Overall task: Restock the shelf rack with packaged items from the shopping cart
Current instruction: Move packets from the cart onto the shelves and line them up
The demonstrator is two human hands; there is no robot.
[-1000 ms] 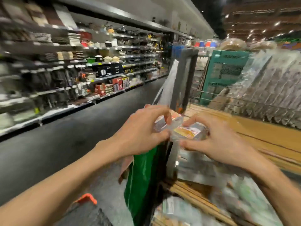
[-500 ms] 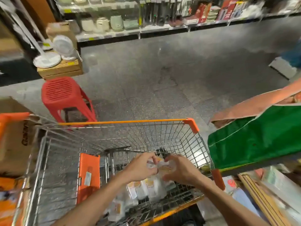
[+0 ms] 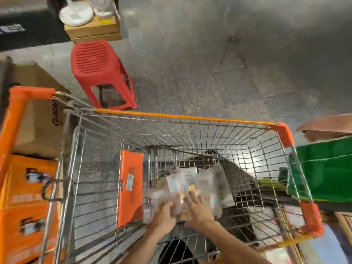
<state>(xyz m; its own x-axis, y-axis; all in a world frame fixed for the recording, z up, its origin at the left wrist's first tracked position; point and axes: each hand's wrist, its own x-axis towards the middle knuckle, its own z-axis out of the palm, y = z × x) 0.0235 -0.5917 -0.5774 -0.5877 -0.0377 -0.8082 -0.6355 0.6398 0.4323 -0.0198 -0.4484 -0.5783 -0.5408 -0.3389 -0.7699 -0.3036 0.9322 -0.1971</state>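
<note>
The wire shopping cart (image 3: 190, 119) with orange trim fills the view from above. A pile of clear packaged items (image 3: 202, 183) with pale and yellow labels lies on its floor near the orange child-seat flap (image 3: 130, 185). Both my hands are down inside the basket at the near edge of the pile. My left hand (image 3: 163, 216) is curled around packets at the pile's left side. My right hand (image 3: 199, 210) lies over the packets with its fingers spread and its thumb underneath. The hands are blurred. The shelf rack is out of view.
A red plastic stool (image 3: 99, 71) stands on the grey floor beyond the cart. Cardboard boxes (image 3: 38, 115) and orange cartons (image 3: 26, 206) crowd the left side. A green bag (image 3: 323, 168) hangs at the right. White fans (image 3: 76, 14) rest on a wooden crate at the top left.
My view swung from the shelf aisle down into the cart. Both hands, which held one packet up high, have dropped lower onto the pile of packets.
</note>
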